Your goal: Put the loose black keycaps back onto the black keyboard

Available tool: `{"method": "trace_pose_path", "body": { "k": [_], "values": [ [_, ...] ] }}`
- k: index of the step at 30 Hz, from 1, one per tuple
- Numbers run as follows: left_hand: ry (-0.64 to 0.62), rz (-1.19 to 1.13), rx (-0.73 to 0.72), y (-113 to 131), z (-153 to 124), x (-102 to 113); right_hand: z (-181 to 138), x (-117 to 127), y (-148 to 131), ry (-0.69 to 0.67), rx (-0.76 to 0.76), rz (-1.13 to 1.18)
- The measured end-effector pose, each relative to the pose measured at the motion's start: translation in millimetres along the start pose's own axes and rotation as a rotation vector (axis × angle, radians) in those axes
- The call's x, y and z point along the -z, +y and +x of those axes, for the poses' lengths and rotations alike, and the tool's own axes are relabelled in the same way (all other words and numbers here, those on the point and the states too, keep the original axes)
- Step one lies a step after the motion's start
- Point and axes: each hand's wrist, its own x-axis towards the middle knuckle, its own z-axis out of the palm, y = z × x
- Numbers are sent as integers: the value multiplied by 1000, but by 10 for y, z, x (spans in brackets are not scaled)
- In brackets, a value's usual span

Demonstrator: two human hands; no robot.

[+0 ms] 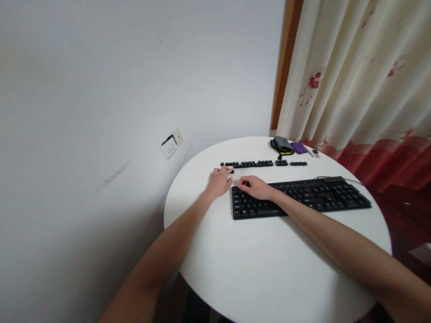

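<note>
Keycaps point(247, 164) lie in a row just beyond the keyboard point(303, 197), long axis parallel to it. The left hand point(220, 181), fingers loosely together, touches the row's left end; whether it pinches a cap I cannot tell. The right hand point(257, 187) rests curled on the keyboard's top-left keys, its grip unclear. Farther beyond the keyboard, on the table point(269, 269), sits a pouch point(282, 146), its contents hidden.

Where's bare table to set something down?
Biggest free patch: near table, between the forearms, in front of the keyboard. Smaller one left of the left hand. Crowded at the back: keycap row, pouch, purple item. Right hand rests on the keyboard.
</note>
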Motion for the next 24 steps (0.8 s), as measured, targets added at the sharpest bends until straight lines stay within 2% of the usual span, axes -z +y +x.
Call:
{"method": "trace_pose_path", "body": {
  "k": [3, 7, 10, 13, 17, 21, 24],
  "values": [
    [-9, -59, -47, 28, -23, 25, 10, -7, 18, 52, -20, 0],
    [13, -242, -107, 71, 19, -4, 27, -12, 66, 250, -109, -35],
    [28, -362, -84, 52, 54, -29, 31, -22, 101, 321, -162, -85],
    [9, -430, -18, -4, 72, -30, 29, -40, 110, 287, -147, -153],
    [-22, -517, 21, -48, 88, -25, 26, -47, 82, 187, -20, -184],
    [-64, -583, 0, -14, 96, -38, 19, -19, 22, 113, 64, -166],
    [-89, -641, -29, 28, 97, -51, 9, 4, -26, 74, 66, -155]
  ]
}}
